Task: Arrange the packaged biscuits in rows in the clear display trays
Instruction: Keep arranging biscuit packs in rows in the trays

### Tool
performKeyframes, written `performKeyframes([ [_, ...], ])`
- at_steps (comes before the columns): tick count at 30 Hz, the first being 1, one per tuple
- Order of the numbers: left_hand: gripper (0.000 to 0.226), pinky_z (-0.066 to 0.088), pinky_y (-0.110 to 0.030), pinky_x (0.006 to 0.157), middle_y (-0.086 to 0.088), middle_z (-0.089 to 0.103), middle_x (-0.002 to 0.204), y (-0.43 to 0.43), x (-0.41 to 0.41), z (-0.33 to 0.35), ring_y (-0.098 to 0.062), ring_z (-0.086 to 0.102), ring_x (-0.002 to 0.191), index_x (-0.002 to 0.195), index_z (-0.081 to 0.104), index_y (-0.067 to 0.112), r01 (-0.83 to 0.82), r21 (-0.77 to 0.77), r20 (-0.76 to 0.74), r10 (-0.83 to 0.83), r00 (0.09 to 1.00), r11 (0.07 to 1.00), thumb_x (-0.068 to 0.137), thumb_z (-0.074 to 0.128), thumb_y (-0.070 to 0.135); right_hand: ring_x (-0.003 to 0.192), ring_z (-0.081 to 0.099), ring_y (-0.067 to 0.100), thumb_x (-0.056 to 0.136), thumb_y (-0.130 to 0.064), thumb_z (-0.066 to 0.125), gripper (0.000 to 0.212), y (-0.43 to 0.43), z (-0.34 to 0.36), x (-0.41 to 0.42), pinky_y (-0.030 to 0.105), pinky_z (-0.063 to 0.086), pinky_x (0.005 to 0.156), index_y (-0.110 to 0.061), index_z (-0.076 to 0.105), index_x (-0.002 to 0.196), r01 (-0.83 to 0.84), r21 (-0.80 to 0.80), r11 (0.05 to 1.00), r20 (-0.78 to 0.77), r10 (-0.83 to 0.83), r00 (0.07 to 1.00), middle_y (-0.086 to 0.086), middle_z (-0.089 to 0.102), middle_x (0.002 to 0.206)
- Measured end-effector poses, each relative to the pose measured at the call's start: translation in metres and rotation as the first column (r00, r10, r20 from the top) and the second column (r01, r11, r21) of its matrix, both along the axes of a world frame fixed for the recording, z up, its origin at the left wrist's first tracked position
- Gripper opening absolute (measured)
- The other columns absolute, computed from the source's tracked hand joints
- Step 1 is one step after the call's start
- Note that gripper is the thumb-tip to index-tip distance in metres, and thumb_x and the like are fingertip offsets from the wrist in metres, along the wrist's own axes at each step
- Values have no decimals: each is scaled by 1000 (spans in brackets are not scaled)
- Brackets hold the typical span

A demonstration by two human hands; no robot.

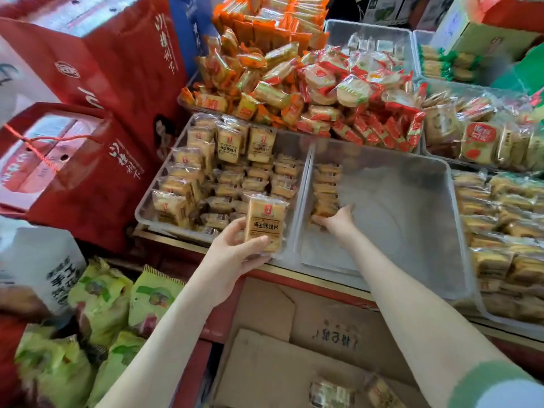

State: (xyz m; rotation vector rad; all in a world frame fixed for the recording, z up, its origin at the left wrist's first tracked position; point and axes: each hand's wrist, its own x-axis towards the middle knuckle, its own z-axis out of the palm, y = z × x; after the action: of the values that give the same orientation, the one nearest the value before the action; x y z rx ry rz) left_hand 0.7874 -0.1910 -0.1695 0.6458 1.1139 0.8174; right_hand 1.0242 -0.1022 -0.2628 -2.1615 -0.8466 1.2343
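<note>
Two clear display trays sit side by side on the counter. The left tray (pixel 153 198) is packed with tan biscuit packets (pixel 223 178) in rows. The right tray (pixel 412 201) holds a single row of biscuit packets (pixel 325 187) along its left wall. My left hand (pixel 235 248) grips one upright biscuit packet (pixel 265 222) above the near edge between the trays. My right hand (pixel 338 220) reaches into the right tray and presses against the near end of that row; its fingertips are hidden behind the packets.
Heaps of orange and red snack packets (pixel 294 83) lie behind the trays. More trays of biscuits (pixel 500 225) stand to the right. Red gift bags (pixel 76 160) rise at the left, green bags (pixel 100 304) below them. An open cardboard box (pixel 294 348) sits below the counter.
</note>
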Motion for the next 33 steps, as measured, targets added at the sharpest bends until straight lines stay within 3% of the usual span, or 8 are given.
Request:
performKeyframes([
  [5, 47, 57, -35, 89, -10, 72, 112, -10, -14, 0, -28, 70, 103, 131, 54, 16, 113, 26, -114, -110, 987, 993, 87, 69, 7, 133, 38, 29, 78, -19, 80, 110, -7, 10, 2, 41, 35, 109, -8, -1, 152, -109, -45, 993, 97, 113, 989, 12, 31, 150],
  [8, 48, 56, -40, 91, -11, 73, 111, -9, -21, 8, -30, 71, 98, 131, 55, 17, 261, 77, -173, -245, 954, 962, 87, 69, 4, 130, 42, 27, 87, -23, 71, 82, -28, 57, -7, 37, 42, 102, -18, 19, 150, -225, 175, 959, 275, 172, 946, 10, 38, 145],
  [13, 45, 57, -34, 81, -10, 73, 109, -2, -20, 36, -27, 72, 95, 128, 58, 18, 514, 154, -214, -480, 851, 844, 87, 69, 4, 83, 65, 1, 97, -17, 57, 16, -94, 147, -35, 15, 52, 73, -18, 67, 108, -475, 346, 809, -163, 550, 819, -8, 72, 92],
  [18, 33, 55, -34, 82, -7, 71, 97, 1, -8, 38, -20, 67, 90, 99, 65, 13, 255, 209, -307, -184, 934, 944, 75, 84, 26, 77, 70, 12, 94, -5, 58, 8, -117, 149, -35, 24, 57, 66, -10, 62, 90, -75, 452, 889, -291, 226, 930, -1, 74, 80],
  [22, 14, 45, -21, 71, 6, 69, 77, -9, 10, 38, -9, 63, 79, 79, 61, 14, 177, 338, -294, -75, 953, 925, 86, 69, 4, 86, 70, 20, 92, 1, 58, 13, -130, 143, -26, 31, 58, 74, -6, 56, 81, 105, 516, 850, -443, 159, 883, 8, 73, 88],
  [25, 26, 46, -19, 71, 14, 64, 76, -23, 15, 46, -5, 59, 76, 75, 57, 19, 231, 636, -337, -4, 941, 736, 80, 72, -1, 83, 61, 7, 87, 7, 61, 23, -140, 141, -12, 22, 53, 75, -10, 55, 73, 46, 674, 737, -282, 199, 938, -8, 67, 84],
  [29, 17, 45, -17, 82, 10, 56, 94, -32, 9, 44, -11, 54, 89, 87, 53, 23, 551, 834, -526, 347, 777, 31, 91, 57, 7, 94, 62, 4, 94, -8, 57, 14, -154, 140, 17, 16, 50, 79, -17, 57, 83, -403, 835, 374, 302, 300, 905, -16, 65, 99],
  [33, 14, 42, -15, 100, 9, 55, 121, -40, 1, 38, -7, 55, 111, 110, 57, 19, 634, 773, -600, 342, 723, 15, 102, 46, 25, 107, 62, 19, 103, -24, 43, 15, -156, 132, 28, 24, 55, 87, -15, 51, 95, -705, 694, 148, 671, 224, 707, 3, 59, 122],
])
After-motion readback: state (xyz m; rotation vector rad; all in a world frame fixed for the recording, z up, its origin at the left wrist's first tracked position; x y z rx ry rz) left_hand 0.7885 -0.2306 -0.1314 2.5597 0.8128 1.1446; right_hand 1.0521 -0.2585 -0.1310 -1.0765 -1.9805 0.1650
